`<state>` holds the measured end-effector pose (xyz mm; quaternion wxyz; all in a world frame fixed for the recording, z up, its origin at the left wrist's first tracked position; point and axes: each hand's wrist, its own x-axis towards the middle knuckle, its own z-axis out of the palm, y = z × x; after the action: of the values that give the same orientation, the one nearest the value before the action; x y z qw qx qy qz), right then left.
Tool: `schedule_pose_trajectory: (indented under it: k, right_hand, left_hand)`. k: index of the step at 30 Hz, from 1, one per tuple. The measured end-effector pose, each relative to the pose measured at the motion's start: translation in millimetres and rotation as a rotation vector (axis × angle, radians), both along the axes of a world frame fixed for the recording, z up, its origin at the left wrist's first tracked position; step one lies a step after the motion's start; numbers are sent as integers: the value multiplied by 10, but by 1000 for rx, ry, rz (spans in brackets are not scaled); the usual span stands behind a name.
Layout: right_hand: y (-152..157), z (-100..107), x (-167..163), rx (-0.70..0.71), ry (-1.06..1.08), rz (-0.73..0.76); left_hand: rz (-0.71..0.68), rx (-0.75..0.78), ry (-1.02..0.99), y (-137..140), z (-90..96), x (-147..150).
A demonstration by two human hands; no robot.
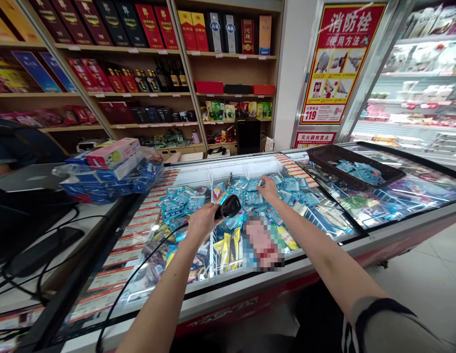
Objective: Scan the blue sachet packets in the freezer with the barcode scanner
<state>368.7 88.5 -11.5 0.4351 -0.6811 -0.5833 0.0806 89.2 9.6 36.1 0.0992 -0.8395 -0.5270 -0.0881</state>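
Observation:
My left hand (203,221) is wrapped round a black handheld barcode scanner (230,207), whose cord trails down to the left. The scanner's head is over the open chest freezer (246,164). Farther right, my right hand (269,189) reaches in among many small blue packets (253,198), with thumb and fingers pinched on one blue packet. More blue packets (178,202) lie left of a white wire divider. Below them are yellow-wrapped ice creams (228,250). A blurred-out patch hides part of the freezer's front.
A black tray (392,172) with blue packets rests on the freezer's right end. Stacked boxes in plastic (112,171) stand at left, beside loose cables (47,245). A person's dark sleeve (14,142) shows at far left. Shelves of boxed goods (147,54) line the back.

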Motion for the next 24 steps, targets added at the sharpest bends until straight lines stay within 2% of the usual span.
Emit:
schedule_pose_trajectory:
  k: [3, 5, 12, 18, 20, 24]
  right_hand:
    - [-59, 66, -51, 83, -187, -82]
    - [-83, 105, -121, 103, -280, -55]
    - [-5, 138, -655, 1, -485, 383]
    - [199, 6, -1203, 4, -565, 752]
    - [283, -40, -1364, -2, -581, 829]
    - [424, -61, -1664, 7, -614, 891]
  left_hand:
    - [-10, -1, -5, 25, -40, -52]
    - [-19, 0, -7, 35, -70, -104]
    - [-6, -15, 5, -25, -141, -410]
    - [-52, -29, 19, -63, -171, -790]
    - [-52, -29, 11, -45, -201, -913]
    - [-32, -5, 11, -5, -277, -1113]
